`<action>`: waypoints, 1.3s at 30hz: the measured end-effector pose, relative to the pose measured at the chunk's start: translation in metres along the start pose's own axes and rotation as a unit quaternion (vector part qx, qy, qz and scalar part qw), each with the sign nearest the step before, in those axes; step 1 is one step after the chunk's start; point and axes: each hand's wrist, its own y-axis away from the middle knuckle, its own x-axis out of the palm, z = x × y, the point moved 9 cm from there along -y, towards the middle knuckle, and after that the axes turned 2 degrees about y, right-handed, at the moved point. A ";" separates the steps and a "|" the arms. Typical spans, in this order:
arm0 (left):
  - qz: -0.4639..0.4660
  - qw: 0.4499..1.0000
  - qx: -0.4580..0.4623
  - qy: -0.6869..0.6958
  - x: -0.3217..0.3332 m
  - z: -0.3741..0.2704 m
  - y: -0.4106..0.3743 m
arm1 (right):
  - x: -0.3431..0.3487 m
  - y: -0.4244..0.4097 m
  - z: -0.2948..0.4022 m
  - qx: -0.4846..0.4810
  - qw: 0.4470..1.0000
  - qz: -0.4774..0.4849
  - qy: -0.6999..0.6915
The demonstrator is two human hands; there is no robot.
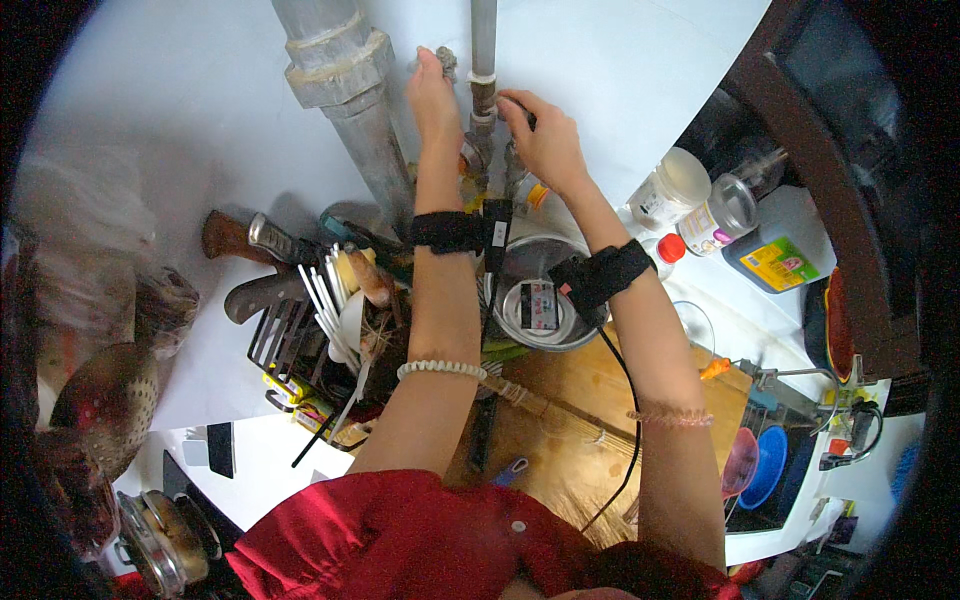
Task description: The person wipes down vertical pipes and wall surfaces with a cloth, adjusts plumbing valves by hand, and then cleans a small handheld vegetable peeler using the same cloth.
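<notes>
My left hand (435, 101) is raised between the thick grey pipe (352, 90) and the thin vertical pipe (484, 45), with a grey crumpled wad (447, 63), perhaps a cloth or scourer, at its fingertips. My right hand (544, 135) is on the other side of the thin pipe, fingers curled around a dark object that is mostly hidden. Its fingertips are close to the pipe joint (484, 101); contact is unclear. Black straps with small devices circle both wrists. Beneath my forearms a metal bowl (499, 322) holds a small printed packet (540, 306).
Knives and white sticks fill a black rack (274, 337) at left. A wooden board (555, 420) bears a straw broom (592, 431). Jars (670, 191), a red-capped bottle (670, 249) and a plastic jug (784, 240) stand at right. Colanders (763, 466) sit in the sink. A cable hangs by my right arm.
</notes>
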 end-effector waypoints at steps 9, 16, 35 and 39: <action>-0.048 0.957 -0.266 -0.106 -0.039 0.075 0.015 | 0.000 -0.001 -0.004 -0.020 0.999 -0.027 -0.017; -0.141 0.971 -0.171 -0.093 -0.043 0.041 0.005 | 0.001 -0.001 -0.005 -0.014 0.999 -0.006 -0.039; -0.058 0.990 0.053 -0.115 0.019 -0.123 0.174 | -0.065 0.080 0.027 0.192 0.960 0.063 -0.193; 0.026 0.996 -0.053 -0.063 0.013 -0.125 0.229 | -0.074 0.122 0.067 0.167 0.944 0.118 -0.259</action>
